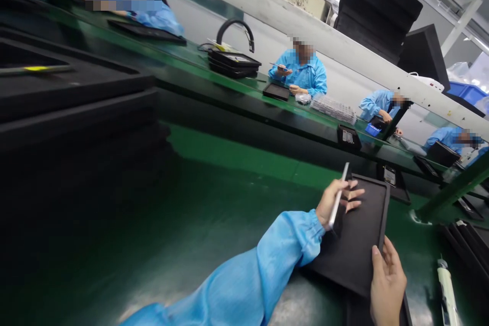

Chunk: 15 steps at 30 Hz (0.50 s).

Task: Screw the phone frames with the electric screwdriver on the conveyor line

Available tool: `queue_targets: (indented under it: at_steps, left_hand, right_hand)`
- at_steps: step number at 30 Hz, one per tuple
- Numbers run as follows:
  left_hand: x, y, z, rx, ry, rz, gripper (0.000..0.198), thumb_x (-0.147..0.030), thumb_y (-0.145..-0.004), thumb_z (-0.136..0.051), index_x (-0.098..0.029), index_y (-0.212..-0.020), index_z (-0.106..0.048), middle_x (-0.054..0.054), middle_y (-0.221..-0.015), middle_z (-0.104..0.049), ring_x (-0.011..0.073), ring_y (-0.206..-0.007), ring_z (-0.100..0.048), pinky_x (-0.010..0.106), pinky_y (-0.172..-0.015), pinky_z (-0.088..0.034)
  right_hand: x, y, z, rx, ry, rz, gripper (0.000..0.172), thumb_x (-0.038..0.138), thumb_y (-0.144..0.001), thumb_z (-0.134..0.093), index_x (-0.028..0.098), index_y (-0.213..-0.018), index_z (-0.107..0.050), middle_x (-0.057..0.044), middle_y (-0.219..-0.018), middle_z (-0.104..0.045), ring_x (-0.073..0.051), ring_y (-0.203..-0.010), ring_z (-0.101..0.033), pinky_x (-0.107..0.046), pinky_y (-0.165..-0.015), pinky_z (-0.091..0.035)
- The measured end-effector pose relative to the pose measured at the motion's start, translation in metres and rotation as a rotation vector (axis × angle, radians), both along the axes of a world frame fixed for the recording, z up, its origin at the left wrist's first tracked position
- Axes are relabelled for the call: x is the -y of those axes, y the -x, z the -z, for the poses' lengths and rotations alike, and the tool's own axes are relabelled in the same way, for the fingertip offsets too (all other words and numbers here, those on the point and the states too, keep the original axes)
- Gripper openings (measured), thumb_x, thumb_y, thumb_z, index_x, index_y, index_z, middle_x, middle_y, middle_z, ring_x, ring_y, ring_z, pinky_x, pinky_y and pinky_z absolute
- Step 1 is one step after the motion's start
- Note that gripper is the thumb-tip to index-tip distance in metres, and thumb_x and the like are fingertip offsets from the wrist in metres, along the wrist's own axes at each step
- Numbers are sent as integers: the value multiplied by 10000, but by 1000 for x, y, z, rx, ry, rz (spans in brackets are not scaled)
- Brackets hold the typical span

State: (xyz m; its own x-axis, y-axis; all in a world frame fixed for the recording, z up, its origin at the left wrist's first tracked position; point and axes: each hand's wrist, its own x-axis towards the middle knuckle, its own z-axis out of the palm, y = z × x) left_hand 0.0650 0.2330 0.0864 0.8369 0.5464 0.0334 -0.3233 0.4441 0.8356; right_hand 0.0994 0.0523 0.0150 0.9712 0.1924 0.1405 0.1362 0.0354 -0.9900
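Observation:
My left hand [327,205], in a blue sleeve, holds a thin flat device [338,202] with a silvery edge, which looks like a tablet. The device is tilted almost edge-on, and my fingers are spread behind it. Its faces are hardly visible. Below and beside it is a shallow black tray [353,252] with a raised rim. My right hand [388,282] grips the tray's right edge, thumb on the rim and fingers on the outer side. Part of another black tray [356,311] shows beneath.
A pale electric screwdriver [447,290] is at the right on the green table [183,244]. Large stacked black trays [76,107] stand at the left. A green post [454,188] rises at the right. Across the bench, several people in blue work near trays and a clear plastic stack [333,109].

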Motion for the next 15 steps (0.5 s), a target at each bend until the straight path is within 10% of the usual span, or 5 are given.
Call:
queue_targets:
  at_steps: [7,15]
  left_hand:
    - [4,-13,20,-66,75,35,357,-478,-718,-546,-124,-729,-587,88,-645,-628,236,-639,-630,326,-600,-516]
    - [16,-13,20,-12,-275,-170,470,-334,-746,-593,-119,-1164,-589,140,-1162,-640,283,-1169,-552,403,-1017,-435]
  right_hand:
    - [-5,1,8,-152,-86,-33,756,537,-635,-733,121,-1234,-536,-139,-1236,-599,-266,-1182,-539,-344,-1001,-448]
    - [-7,3,6,-152,-101,-15,779,539,-629,-740,108,-1243,-531,-149,-1225,-606,-267,-1155,-561,-326,-948,-490]
